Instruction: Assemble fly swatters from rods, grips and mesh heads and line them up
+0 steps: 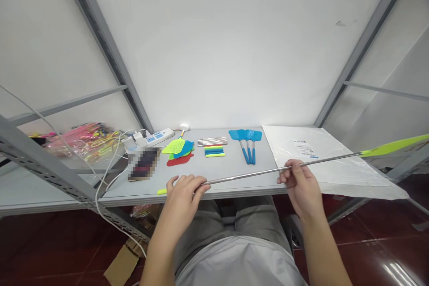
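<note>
A long fly swatter (246, 174) with an extended metal rod lies across both my hands above the table's front edge. My left hand (185, 194) is closed round its handle end, and a yellow-green tip sticks out to the left. Toward the other end my right hand (301, 187) pinches the rod between thumb and fingers. The yellow-green swatter head reaches the right edge of the view. Beyond my hands lie loose swatter heads (181, 159) in green, blue and red, metal rods (212, 141), coloured handles (215, 151) and three blue swatters (248, 143).
A white plastic mailer bag (301, 143) covers the table's right side. On the left are a blurred dark phone-like item (145, 164), a power strip (157, 136) with cables, and bagged pink and yellow goods (87, 140). Grey shelf posts (103, 49) stand at both sides.
</note>
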Action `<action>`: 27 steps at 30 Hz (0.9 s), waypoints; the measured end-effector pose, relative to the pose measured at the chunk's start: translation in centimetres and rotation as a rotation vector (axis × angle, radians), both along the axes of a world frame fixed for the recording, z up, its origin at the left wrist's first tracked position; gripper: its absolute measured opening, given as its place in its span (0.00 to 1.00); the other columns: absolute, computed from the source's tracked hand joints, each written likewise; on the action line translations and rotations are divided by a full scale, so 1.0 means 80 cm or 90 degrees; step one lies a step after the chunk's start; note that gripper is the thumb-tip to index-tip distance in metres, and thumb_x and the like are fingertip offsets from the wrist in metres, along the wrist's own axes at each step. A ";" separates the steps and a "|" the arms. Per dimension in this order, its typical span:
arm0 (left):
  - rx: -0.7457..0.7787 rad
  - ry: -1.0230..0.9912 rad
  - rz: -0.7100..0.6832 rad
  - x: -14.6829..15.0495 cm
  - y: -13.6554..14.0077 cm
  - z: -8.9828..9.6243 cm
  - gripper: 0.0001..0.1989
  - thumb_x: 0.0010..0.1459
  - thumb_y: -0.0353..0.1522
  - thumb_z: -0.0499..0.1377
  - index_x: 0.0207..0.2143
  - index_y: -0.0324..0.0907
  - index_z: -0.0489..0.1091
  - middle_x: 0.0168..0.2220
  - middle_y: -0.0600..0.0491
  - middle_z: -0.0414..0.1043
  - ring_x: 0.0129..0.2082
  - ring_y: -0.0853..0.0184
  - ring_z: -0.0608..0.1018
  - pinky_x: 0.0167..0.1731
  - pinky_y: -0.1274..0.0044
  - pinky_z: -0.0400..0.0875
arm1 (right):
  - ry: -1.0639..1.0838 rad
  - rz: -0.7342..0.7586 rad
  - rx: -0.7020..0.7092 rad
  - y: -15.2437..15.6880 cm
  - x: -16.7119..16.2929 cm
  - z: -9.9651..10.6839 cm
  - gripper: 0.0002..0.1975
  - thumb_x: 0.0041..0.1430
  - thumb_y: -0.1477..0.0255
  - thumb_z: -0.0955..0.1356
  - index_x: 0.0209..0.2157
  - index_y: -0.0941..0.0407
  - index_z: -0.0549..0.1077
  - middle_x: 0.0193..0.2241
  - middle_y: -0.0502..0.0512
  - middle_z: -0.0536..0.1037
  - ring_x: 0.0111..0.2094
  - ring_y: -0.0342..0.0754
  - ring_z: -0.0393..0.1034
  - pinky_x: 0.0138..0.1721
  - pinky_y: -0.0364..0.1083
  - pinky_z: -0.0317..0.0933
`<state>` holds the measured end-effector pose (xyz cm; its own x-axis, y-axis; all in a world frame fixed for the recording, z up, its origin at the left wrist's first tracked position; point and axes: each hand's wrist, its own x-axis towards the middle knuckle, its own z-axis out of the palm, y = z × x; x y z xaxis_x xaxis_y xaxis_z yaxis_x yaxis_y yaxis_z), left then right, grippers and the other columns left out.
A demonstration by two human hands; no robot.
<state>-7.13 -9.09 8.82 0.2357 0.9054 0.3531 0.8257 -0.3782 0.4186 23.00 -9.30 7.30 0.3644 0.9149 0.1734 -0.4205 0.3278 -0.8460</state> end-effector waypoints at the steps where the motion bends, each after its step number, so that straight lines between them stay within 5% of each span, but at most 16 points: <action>1: 0.029 -0.001 0.008 0.007 -0.001 0.001 0.09 0.64 0.38 0.52 0.36 0.49 0.71 0.35 0.55 0.75 0.39 0.63 0.73 0.56 0.62 0.47 | -0.009 0.032 -0.001 0.000 -0.011 -0.001 0.11 0.59 0.61 0.70 0.34 0.54 0.72 0.20 0.45 0.67 0.23 0.41 0.64 0.27 0.43 0.63; 7: 0.183 -0.111 0.054 0.041 -0.009 0.007 0.06 0.61 0.34 0.57 0.42 0.48 0.69 0.40 0.52 0.74 0.43 0.61 0.72 0.60 0.58 0.41 | -0.015 0.096 -0.015 -0.002 -0.056 -0.010 0.14 0.61 0.58 0.67 0.35 0.55 0.72 0.25 0.50 0.72 0.25 0.43 0.67 0.27 0.44 0.63; 11: 0.265 -0.370 0.008 0.067 -0.024 -0.010 0.02 0.61 0.32 0.55 0.37 0.47 0.67 0.34 0.51 0.71 0.36 0.63 0.73 0.46 0.68 0.64 | -0.002 0.065 -0.011 -0.005 -0.071 -0.012 0.14 0.60 0.56 0.67 0.34 0.54 0.72 0.25 0.50 0.73 0.25 0.43 0.68 0.27 0.44 0.63; 15: 0.090 -0.457 -0.122 0.090 -0.028 -0.034 0.14 0.64 0.38 0.51 0.26 0.44 0.66 0.23 0.53 0.63 0.25 0.67 0.66 0.29 0.74 0.61 | 0.017 0.037 -0.003 -0.009 -0.080 -0.012 0.14 0.61 0.57 0.66 0.35 0.54 0.72 0.24 0.50 0.73 0.25 0.43 0.67 0.26 0.44 0.63; 20: -0.081 -0.842 -0.031 0.096 -0.004 -0.047 0.23 0.64 0.50 0.45 0.26 0.43 0.59 0.21 0.59 0.51 0.19 0.72 0.55 0.19 0.79 0.50 | 0.035 0.071 -0.019 -0.011 -0.084 -0.014 0.14 0.61 0.57 0.67 0.33 0.54 0.72 0.24 0.50 0.72 0.25 0.43 0.67 0.26 0.44 0.62; 27: 0.038 -1.002 0.004 0.070 0.007 -0.030 0.23 0.64 0.43 0.50 0.19 0.42 0.52 0.19 0.60 0.46 0.18 0.74 0.55 0.19 0.80 0.55 | 0.026 0.107 -0.018 -0.016 -0.097 -0.013 0.13 0.60 0.58 0.68 0.33 0.54 0.73 0.21 0.48 0.70 0.23 0.42 0.64 0.26 0.43 0.62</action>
